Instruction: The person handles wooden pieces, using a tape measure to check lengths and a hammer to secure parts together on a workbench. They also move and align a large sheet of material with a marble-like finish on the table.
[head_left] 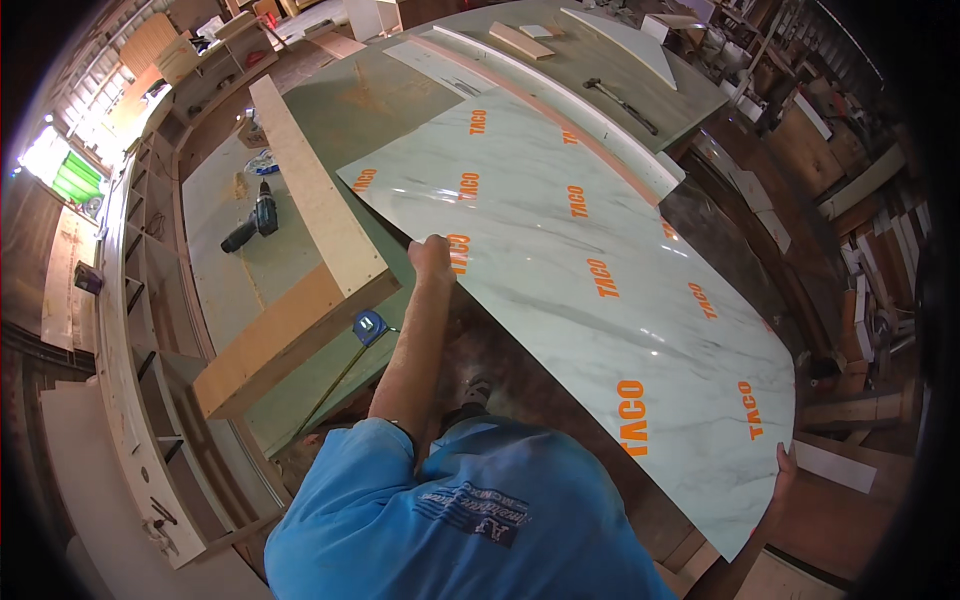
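A large glossy sheet of white marble-patterned laminate (540, 240), with orange lettering over it, slants across the view from the workbench to my right side. My left hand (432, 260) is closed on its near-left edge, fingers partly hidden. Low on the right, my right hand (785, 468) grips the sheet's right edge near its lower corner. The far end of the sheet lies over the bench top, while its near end is held out over the floor beside me. A blue tape measure (370, 326), its yellow blade drawn out, rests left of my left forearm.
An L-shaped wooden frame (320, 200) stands on the green-grey bench (360, 110), left of the sheet. Beyond the frame lies a cordless drill (255, 218). A hammer (620, 105) and a white-edged strip (580, 110) lie at the far side. Board offcuts (880, 260) crowd the right.
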